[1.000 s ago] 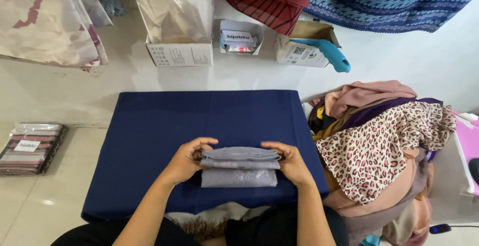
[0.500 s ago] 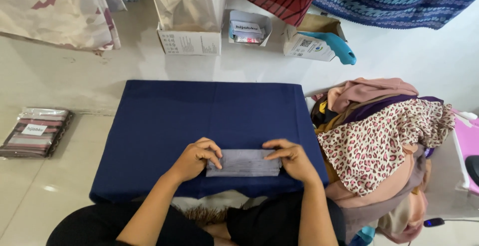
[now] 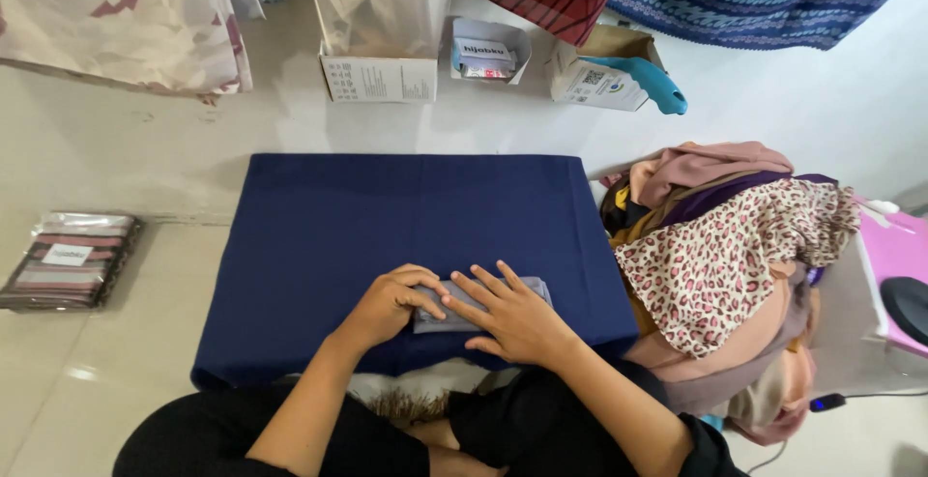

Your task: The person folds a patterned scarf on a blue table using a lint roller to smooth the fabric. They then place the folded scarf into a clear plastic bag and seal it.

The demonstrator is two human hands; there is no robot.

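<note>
Both hands have closed in | right hand (image 3: 517, 318) spread flat pressing folded grey cloth (image 3: 462, 308) | left hand (image 3: 391, 301) curled, pinching its near edge | soft, light, slippery; grip the folded edges

A small home-based clothing workspace on a pale tiled floor (image 3: 145, 158): a low worktop (image 3: 416, 216) draped in navy cloth, a heap of scarves and printed fabrics (image 3: 725, 255) beside it, open cardboard boxes (image 3: 382, 76) of packing supplies along the wall, and a bagged striped garment (image 3: 68, 260) lying ready nearby.
</note>
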